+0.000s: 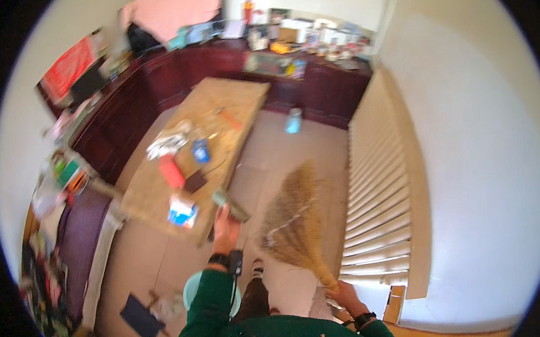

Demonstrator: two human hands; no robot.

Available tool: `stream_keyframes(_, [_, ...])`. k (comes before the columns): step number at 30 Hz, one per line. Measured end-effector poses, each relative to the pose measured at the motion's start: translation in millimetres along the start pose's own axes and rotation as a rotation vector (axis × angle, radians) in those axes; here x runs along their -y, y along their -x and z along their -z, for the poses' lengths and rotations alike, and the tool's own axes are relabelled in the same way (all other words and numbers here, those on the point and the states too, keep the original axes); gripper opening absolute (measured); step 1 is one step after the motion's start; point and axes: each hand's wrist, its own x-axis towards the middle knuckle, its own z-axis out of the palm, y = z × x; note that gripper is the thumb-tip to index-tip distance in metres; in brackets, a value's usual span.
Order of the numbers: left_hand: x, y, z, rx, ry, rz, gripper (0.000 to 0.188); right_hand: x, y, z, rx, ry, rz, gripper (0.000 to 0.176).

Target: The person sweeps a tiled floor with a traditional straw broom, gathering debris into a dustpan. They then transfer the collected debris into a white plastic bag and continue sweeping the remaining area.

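My right hand (345,297) is closed around the handle of a straw broom (293,217), whose bristles fan out up and to the left over the tiled floor. In my left hand (226,228) is a pale green, elongated object (231,205); blur hides exactly what it is, perhaps a dustpan. It is held beside the near right edge of a wooden table (148,209). On that table lie a hammer with an orange handle (230,119), a red cylindrical thing (171,171), a blue item (201,150), white cloth (170,141) and a blue and white packet (182,213).
A light green basin (193,289) and a small folding stool (142,318) stand at the lower left. A slatted radiator cover (379,199) runs along the right wall. Dark red cabinets (200,64) line the far side, with a light blue container (293,121) on the floor before them.
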Motion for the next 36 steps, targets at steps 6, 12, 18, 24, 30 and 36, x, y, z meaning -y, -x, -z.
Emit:
stream_keyframes(6, [28,-62,11,0.011,-1.322,0.117,0.058,99,-106,46,-0.130,-0.271,-0.034,0.054])
stream_keyframes(12, [22,-138,30,-0.157,-1.072,0.353,0.055,106,-209,89,-0.229,-0.363,-0.076,0.041])
stream_keyframes(18, [23,-246,12,-0.287,-0.498,0.324,0.041,44,-263,80,-0.045,-0.232,-0.271,0.052])
stream_keyframes(24, [37,-381,-37,-0.220,-0.678,0.240,0.040,55,-359,134,0.077,-0.203,-0.326,0.050])
stream_keyframes(30, [41,-501,-65,-0.289,-1.193,0.162,0.042,103,-452,198,0.142,-0.609,-0.359,0.042])
stream_keyframes(36, [39,-646,-59,-0.360,-1.289,0.189,0.033,117,-516,213,-0.004,-0.213,-0.470,0.054])
